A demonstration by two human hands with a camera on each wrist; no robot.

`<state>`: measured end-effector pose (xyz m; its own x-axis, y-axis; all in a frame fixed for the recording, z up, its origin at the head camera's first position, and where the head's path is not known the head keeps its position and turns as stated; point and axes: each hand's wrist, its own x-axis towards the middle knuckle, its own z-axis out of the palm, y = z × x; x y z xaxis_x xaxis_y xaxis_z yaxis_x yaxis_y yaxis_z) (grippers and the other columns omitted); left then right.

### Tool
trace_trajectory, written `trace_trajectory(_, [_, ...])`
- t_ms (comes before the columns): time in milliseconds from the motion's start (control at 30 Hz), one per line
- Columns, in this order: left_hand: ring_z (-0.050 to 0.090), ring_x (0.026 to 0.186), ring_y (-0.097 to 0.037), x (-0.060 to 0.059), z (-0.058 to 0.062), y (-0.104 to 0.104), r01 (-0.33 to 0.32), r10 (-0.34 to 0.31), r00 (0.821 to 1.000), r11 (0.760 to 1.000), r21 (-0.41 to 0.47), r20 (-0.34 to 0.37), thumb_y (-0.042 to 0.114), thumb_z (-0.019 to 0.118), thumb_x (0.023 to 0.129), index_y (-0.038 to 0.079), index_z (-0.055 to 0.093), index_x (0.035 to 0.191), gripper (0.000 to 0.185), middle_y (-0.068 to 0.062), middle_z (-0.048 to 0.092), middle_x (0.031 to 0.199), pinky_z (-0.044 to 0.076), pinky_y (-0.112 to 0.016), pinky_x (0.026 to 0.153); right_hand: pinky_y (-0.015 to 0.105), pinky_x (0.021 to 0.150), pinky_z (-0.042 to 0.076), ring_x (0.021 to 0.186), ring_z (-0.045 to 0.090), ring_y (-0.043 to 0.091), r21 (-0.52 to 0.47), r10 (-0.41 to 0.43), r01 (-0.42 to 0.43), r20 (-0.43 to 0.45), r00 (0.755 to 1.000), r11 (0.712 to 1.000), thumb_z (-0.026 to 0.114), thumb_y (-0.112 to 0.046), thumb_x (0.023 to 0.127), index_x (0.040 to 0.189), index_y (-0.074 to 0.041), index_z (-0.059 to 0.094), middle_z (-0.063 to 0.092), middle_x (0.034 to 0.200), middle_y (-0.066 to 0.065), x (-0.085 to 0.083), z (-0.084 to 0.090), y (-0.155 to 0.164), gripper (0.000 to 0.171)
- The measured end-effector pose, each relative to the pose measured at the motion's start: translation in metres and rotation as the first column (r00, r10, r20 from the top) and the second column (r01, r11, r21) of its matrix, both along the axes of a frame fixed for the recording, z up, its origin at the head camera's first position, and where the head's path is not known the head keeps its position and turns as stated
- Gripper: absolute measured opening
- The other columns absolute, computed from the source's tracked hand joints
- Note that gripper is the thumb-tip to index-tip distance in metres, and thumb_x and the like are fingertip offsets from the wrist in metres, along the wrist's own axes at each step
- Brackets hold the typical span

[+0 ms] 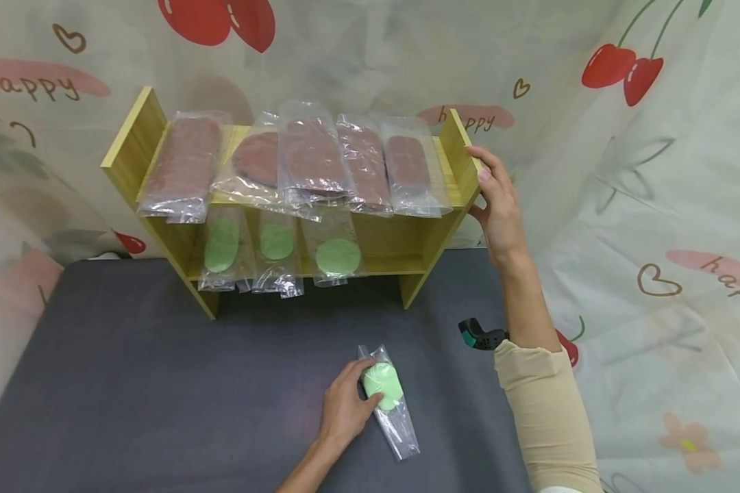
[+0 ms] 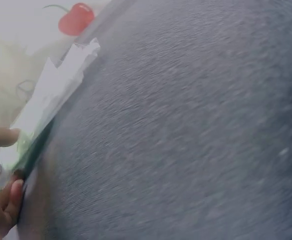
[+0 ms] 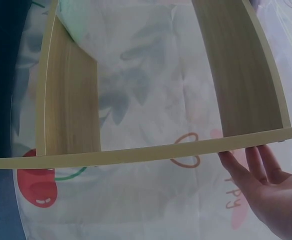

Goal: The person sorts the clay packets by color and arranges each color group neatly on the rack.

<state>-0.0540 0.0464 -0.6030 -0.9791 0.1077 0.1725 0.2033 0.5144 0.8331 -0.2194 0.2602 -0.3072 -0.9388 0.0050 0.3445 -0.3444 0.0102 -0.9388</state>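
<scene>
- Left hand (image 1: 344, 409): fingers curled on green puff bag (image 1: 387, 400), lying on grey surface (image 1: 129, 383) in front of shelf (image 1: 456, 161)
- Right hand (image 1: 498, 198): fingers straight, flat against shelf's right end panel
- Shelf: brown packets (image 1: 311, 159) on top, green packets (image 1: 276, 248) below

Shelf unit (image 1: 456, 147) is standing at the back of the table (image 1: 129, 383), against the backdrop cloth (image 1: 654, 171). Five bagged pads (image 1: 327, 161) are lying side by side on its top board; three smaller bagged pads (image 1: 277, 243) are leaning on the lower board. In front of the shelf, a single bagged pad (image 1: 385, 394) is lying on the table under the left hand (image 1: 345, 407). The right hand (image 1: 499, 198) is resting against the shelf's right end panel.
</scene>
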Motion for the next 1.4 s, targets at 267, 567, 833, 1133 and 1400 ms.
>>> trace_trajectory(267, [0.065, 0.083, -0.016, -0.013, 0.005, -0.01, 0.062, -0.07, 0.997, 0.955, 0.29, 0.016, -0.008, 0.085, 0.069, 0.007, 0.064, 0.128, 0.064, -0.006, 0.058, 0.13, 0.056, -0.024, 0.067, 0.048, 0.094, 0.04, 0.116, 0.045, 0.025, 0.006, 0.004, -0.004, -0.004, 1.0, 1.0, 0.042, -0.027, 0.104, 0.139, -0.019, 0.054, 0.042, 0.144, 0.004, 0.0, 0.0, -0.001, 0.038])
trace_trajectory(567, [0.066, 0.083, -0.016, -0.016, 0.02, -0.017, 0.011, -0.03, 0.998, 0.948, 0.319, 0.055, -0.006, 0.086, 0.07, 0.011, 0.063, 0.131, 0.067, -0.013, 0.035, 0.153, 0.056, -0.028, 0.07, 0.047, 0.093, 0.041, 0.116, 0.046, 0.024, 0.0, -0.001, 0.001, 0.0, 1.0, 1.0, 0.042, -0.027, 0.104, 0.139, -0.02, 0.054, 0.043, 0.142, 0.004, 0.0, -0.001, -0.001, 0.037])
trace_trajectory(833, [0.067, 0.082, -0.019, -0.024, 0.035, -0.021, -0.029, -0.006, 0.996, 0.916, 0.399, 0.085, -0.009, 0.084, 0.07, 0.009, 0.062, 0.131, 0.067, -0.023, 0.05, 0.138, 0.056, -0.028, 0.071, 0.047, 0.094, 0.04, 0.116, 0.045, 0.024, 0.001, 0.0, 0.0, 0.0, 1.0, 1.0, 0.042, -0.027, 0.104, 0.139, -0.02, 0.054, 0.042, 0.143, 0.004, 0.0, -0.002, 0.0, 0.038])
trace_trajectory(1133, [0.067, 0.08, -0.017, -0.032, 0.062, -0.024, 0.021, -0.132, 0.975, 0.856, 0.517, 0.179, -0.005, 0.08, 0.078, 0.018, 0.06, 0.134, 0.064, -0.014, 0.066, 0.111, 0.056, -0.028, 0.064, 0.047, 0.093, 0.04, 0.116, 0.045, 0.024, -0.002, 0.004, -0.004, -0.006, 1.0, 1.0, 0.042, -0.027, 0.104, 0.139, -0.02, 0.054, 0.042, 0.143, 0.004, -0.001, -0.002, -0.001, 0.038])
trace_trajectory(1400, [0.072, 0.083, -0.02, -0.034, 0.086, -0.023, 0.11, -0.224, 0.961, 0.849, 0.517, 0.164, 0.0, 0.077, 0.084, 0.024, 0.055, 0.138, 0.063, -0.016, 0.055, 0.136, 0.054, -0.026, 0.061, 0.047, 0.093, 0.04, 0.116, 0.045, 0.025, 0.006, 0.001, -0.001, -0.01, 1.0, 1.0, 0.041, -0.027, 0.104, 0.139, -0.02, 0.054, 0.042, 0.143, 0.004, -0.001, -0.002, 0.0, 0.038])
